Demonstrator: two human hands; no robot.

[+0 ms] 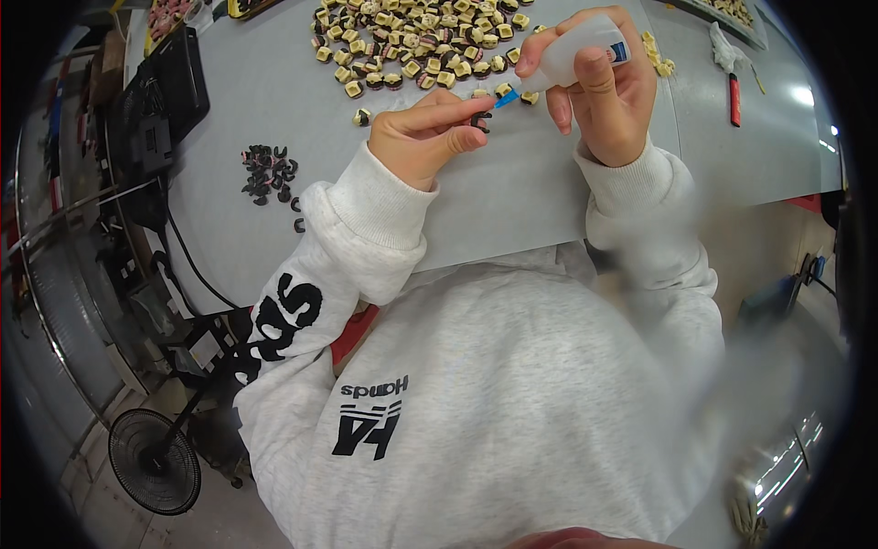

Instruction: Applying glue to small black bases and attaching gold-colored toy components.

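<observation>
My left hand [413, 139] pinches a small dark curved piece [481, 120] between thumb and fingertips. In my right hand [615, 105] is a translucent squeeze bottle [569, 57], tilted so its blue nozzle [507, 98] points down toward the pinched piece. The nozzle tip is close to the left fingertips; whether it touches the piece I cannot tell. Just beyond both hands spreads a pile of small cream-and-dark pieces [416, 46]. A smaller cluster of dark curved pieces [269, 172] lies on the table to the left of my left hand.
The grey table [512, 197] carries a red-handled tool [734, 99] beside a crumpled white wrapping [728, 53] at right. A tray [732, 14] stands at the far right. Along the left edge are a black device [169, 87] and a cable [187, 261]; a fan [154, 460] stands below.
</observation>
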